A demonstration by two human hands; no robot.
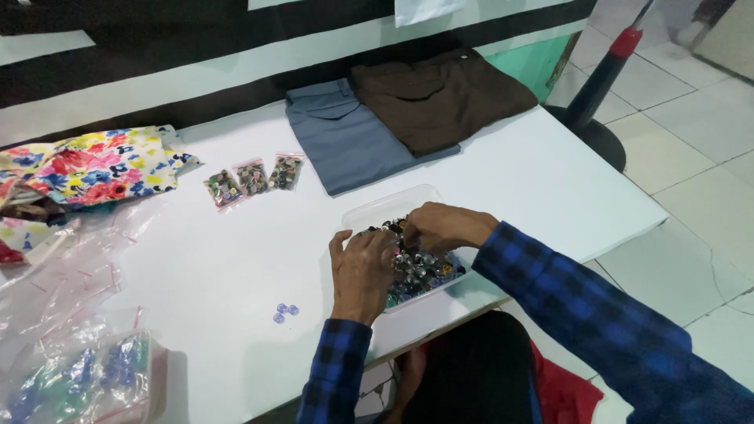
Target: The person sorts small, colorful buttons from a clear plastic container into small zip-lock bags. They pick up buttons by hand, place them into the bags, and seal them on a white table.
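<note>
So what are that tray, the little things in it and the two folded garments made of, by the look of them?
Tray: thin clear plastic, probably; the table shows through its rim.
Buttons: mixed, glossy; they glint like plastic or metal, too small to tell.
Grey garment and brown garment: matte woven cloth, softly creased.

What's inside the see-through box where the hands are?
The box holds a heap of small buttons, mostly dark and silvery, a few coloured. The left hand and right hand cover much of the heap, so what lies under them is hidden.
</note>
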